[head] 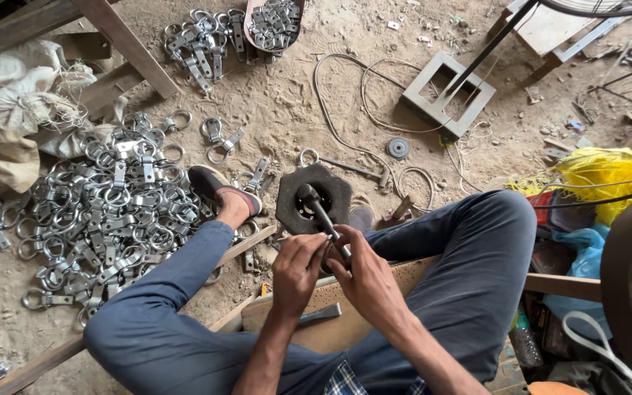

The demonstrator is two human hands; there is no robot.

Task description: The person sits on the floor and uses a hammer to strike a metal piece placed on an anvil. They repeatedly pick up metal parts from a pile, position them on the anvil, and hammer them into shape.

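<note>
Two legs in blue trousers (184,292) are spread wide over sandy ground (287,110), and the open room between them is taken up by a wooden board (396,274) and one dark hexagonal block (314,199). To the left, a big heap of metal clamps (104,219), too many to be counted, is spread from the picture's left edge almost to one sandalled foot (217,186); only narrow strips of bare sand are left around it. A second, smaller heap of clamps (199,40) is seen at the top, beside one bowl (276,25) filled with small metal parts. One square metal frame (448,91) lies up right, well apart from the block, with loose wire (345,95) looped between them. One yellow tangle of cord (601,179) is crowded against the right edge.

One dark metal rod (320,212) is stood in the block's middle, tilted toward the person. Its near end is gripped by both hands: the left hand (298,271) is closed on it from the left, and the right hand (367,281) is closed on it from the right, the fingertips of both meeting over the rod. One small grey disc (399,148) lies alone on the sand above the block.
</note>
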